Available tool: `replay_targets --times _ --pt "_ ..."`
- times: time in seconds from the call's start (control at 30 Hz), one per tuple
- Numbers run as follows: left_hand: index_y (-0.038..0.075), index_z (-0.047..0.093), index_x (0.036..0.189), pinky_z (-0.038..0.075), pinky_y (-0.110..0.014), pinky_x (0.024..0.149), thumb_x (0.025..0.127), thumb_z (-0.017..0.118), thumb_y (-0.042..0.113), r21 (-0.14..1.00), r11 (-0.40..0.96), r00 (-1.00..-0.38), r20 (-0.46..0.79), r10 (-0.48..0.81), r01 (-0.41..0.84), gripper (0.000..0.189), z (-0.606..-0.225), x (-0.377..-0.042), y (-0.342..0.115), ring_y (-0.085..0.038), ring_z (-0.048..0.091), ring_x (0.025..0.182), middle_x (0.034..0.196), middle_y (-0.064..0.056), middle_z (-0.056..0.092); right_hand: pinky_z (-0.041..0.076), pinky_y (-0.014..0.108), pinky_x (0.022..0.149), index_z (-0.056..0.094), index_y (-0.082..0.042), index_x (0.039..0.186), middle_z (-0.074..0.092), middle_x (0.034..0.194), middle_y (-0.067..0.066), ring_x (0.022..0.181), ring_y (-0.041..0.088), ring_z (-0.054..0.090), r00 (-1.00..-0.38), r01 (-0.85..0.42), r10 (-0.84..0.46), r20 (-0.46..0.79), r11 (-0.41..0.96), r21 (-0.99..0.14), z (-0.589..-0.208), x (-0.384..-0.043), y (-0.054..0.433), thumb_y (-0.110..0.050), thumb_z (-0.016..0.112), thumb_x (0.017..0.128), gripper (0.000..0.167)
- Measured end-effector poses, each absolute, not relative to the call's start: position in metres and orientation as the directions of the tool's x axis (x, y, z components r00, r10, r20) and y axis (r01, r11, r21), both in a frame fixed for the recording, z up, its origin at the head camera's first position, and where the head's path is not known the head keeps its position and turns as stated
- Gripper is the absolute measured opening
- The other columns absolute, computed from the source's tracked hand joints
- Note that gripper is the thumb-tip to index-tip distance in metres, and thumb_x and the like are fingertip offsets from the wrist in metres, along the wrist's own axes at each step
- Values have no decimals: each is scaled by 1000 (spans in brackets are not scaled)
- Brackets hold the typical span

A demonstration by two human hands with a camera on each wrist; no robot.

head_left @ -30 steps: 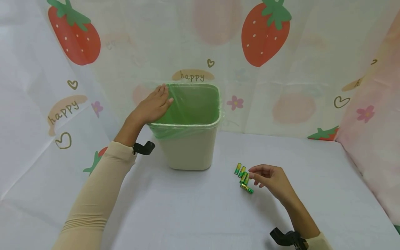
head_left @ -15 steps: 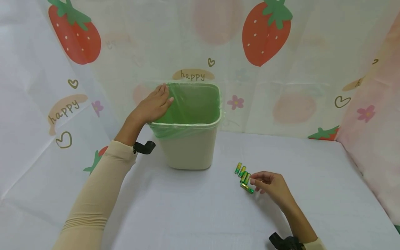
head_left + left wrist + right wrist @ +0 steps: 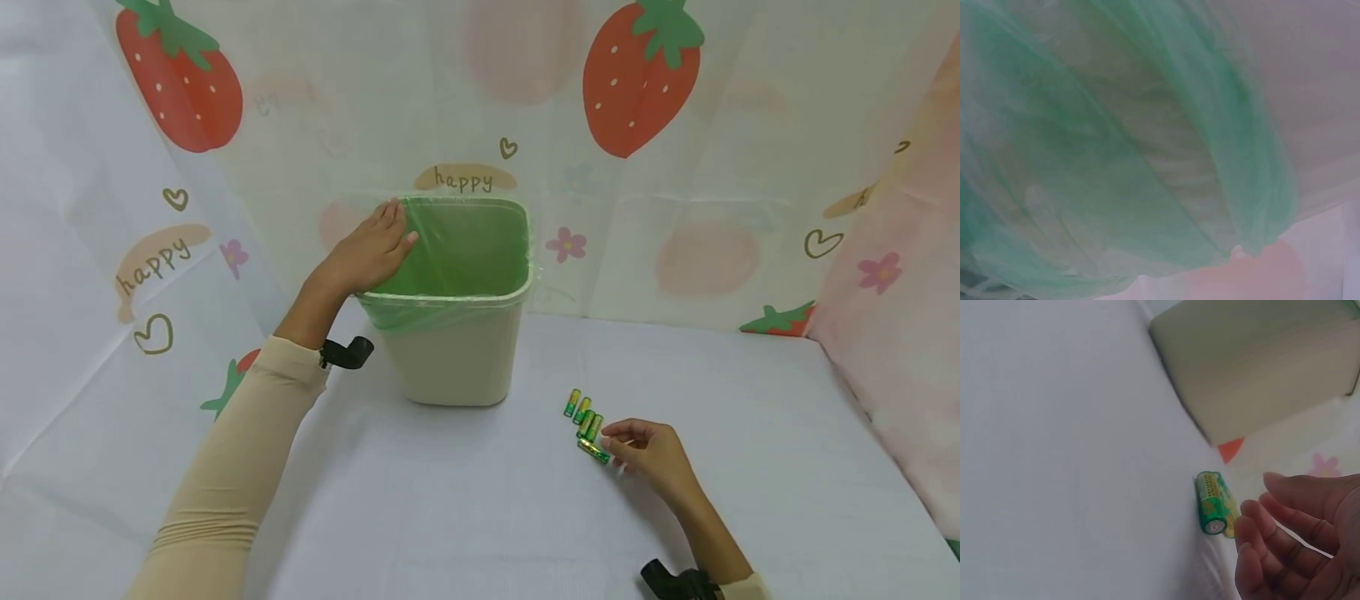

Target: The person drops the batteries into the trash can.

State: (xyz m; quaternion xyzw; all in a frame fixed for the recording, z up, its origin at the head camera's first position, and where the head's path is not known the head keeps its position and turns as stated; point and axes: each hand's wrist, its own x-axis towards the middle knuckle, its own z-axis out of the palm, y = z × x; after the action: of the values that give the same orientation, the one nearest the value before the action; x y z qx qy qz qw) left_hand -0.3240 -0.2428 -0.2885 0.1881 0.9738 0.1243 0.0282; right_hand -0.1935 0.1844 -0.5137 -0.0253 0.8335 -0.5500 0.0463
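Note:
A pale plastic bin point(image 3: 457, 358) stands upright, with a thin green bag point(image 3: 472, 246) lining it and folded over its rim. On the bin's left rim rests my left hand point(image 3: 370, 252), fingers extended and thumb toward the opening. Several small green and yellow batteries point(image 3: 586, 423) lie close together on the white surface, right of the bin. My right hand point(image 3: 654, 454) is just to the right of these batteries, fingers loosely bent and holding nothing. In the right wrist view a battery point(image 3: 1212, 503) lies apart from the fingertips. The left wrist view shows mostly crumpled bag point(image 3: 1104, 156).
Behind the bin hangs a cloth backdrop point(image 3: 337, 117) printed with strawberries, hearts and flowers. A white cloth point(image 3: 450, 500) covers the table. Black wrist cameras sit on the left wrist point(image 3: 347, 353) and the right wrist point(image 3: 678, 581). A pink side cloth point(image 3: 900, 358) rises at the right.
My right hand has shifted slightly down and closer to me beside the batteries. The left hand, the bin and the batteries stay in place.

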Motion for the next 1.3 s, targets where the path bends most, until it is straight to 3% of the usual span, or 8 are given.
replay_targets --times 0.37,0.9,1.3 --pt "-7 -7 158 -2 -48 125 113 18 40 276 890 -927 3 375 362 70 -296 -324 -244 -34 -14 154 167 -22 -14 54 29 54 77 -2 101 69 80 6 67 20 64 -995 64 -39 -93 465 -883 -525 -189 182 -11 80 88 16" --pt "-8 -5 158 -2 -48 125 114 22 36 294 885 -927 6 374 360 68 -291 -323 -243 -34 -13 154 166 -23 -13 47 22 53 78 -2 89 64 72 0 65 14 57 -999 -35 -32 19 620 -783 -528 -190 176 -6 86 80 13" --pt "-8 -6 158 -2 -48 125 114 21 37 286 887 -926 4 377 363 69 -291 -325 -243 -34 -14 154 166 -23 -13 47 24 59 78 -3 87 65 74 0 69 14 58 -999 -40 -51 8 656 -754 -525 -189 175 -6 86 79 11"
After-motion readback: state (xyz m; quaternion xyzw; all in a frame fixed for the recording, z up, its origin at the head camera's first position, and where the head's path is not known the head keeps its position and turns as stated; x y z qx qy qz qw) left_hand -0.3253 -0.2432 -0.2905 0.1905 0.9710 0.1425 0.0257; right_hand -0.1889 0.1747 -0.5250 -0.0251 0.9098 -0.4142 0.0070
